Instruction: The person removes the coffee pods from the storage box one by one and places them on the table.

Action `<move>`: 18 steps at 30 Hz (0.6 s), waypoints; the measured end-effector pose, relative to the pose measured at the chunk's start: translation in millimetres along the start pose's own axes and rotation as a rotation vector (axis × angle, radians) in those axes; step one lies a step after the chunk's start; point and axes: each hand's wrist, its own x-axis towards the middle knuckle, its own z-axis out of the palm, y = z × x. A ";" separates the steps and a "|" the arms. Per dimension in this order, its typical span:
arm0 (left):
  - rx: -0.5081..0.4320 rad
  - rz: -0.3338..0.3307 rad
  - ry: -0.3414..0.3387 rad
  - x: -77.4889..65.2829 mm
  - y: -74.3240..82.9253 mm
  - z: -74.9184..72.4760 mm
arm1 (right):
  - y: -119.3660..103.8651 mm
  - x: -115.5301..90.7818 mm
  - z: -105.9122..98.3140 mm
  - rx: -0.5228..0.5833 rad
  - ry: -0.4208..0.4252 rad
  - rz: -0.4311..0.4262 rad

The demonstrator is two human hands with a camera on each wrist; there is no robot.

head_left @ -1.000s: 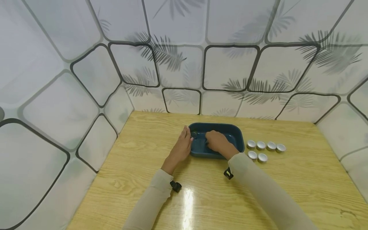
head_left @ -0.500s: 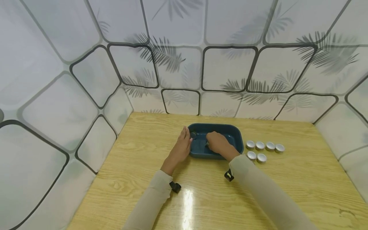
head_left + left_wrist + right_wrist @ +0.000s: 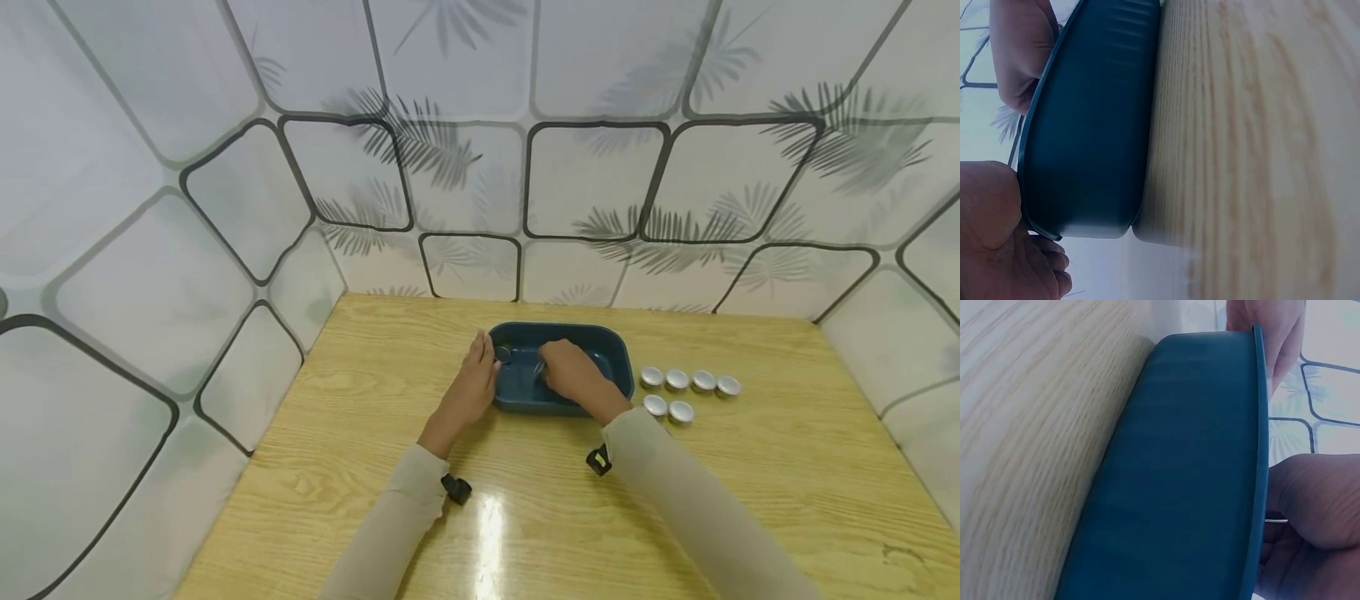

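Observation:
A dark blue rectangular tray [image 3: 525, 400] stands on the wooden table. My left hand [image 3: 472, 387] holds its left end, thumb over the rim and fingers lying along the outside. In the left wrist view, that hand [image 3: 991, 231] is beside the tray wall [image 3: 1091, 119]. Inside the tray, my right hand [image 3: 570, 371] pinches a small round piece [image 3: 539, 368] with a pale edge, mostly hidden by the fingers. The right wrist view shows just a thin bright edge [image 3: 1275, 520] at this hand [image 3: 1319, 519]. A small round disc-like container [image 3: 502, 355] with a light rim sits at the tray's left end.
Right of the tray, several small round white-topped containers [image 3: 703, 382] stand on the table [image 3: 360, 467] in two rows. A patterned white curtain-like backdrop [image 3: 465, 192] rises behind and at both sides.
The head view has shifted slightly. My right hand stays in the tray, and the round piece's pale edge shows a little more at its fingers. The left hand stays at the tray's left end.

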 end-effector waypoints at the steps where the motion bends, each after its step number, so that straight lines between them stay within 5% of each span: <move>1: -0.001 -0.001 0.001 0.1 -0.2 0.5 | 0.0 -0.8 -0.4 0.004 0.002 -0.004; 18: -0.019 -0.001 -0.012 0.4 -2.9 1.7 | 1.0 -16.3 1.2 0.076 0.129 -0.058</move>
